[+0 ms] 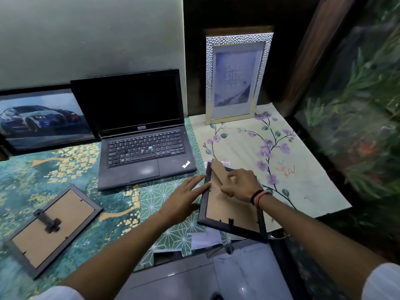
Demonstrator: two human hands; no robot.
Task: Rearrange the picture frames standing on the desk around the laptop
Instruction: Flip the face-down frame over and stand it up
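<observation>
**Head view: both hands on a face-down frame, right of the laptop**

We begin at the right hand (239,184): its fingers (232,174) are closed in a pinch on the cardboard stand (217,169) of the dark frame (232,210), lifting that flap off the backing board. The left hand (184,201) lies flat with fingers spread and together at the tips, pressing the frame's left edge; it clamps nothing. The frame lies directly under both hands, face down, its long axis running away from us toward the wall, tilted slightly leftward. Its near edge overhangs the desk (121,200) front. The right hand is nearer the stand; we judge that setting the frame upright turns on opening this flap first.

The frame is thin, dark-rimmed, with a brown board held by small tabs. Outward, the laptop (140,126) stands open just to the left. A second grey frame (50,230) lies face down at the near left. A car picture (41,120) leans against the wall left of the laptop, and a silver frame (236,77) stands upright at the far right.
</observation>
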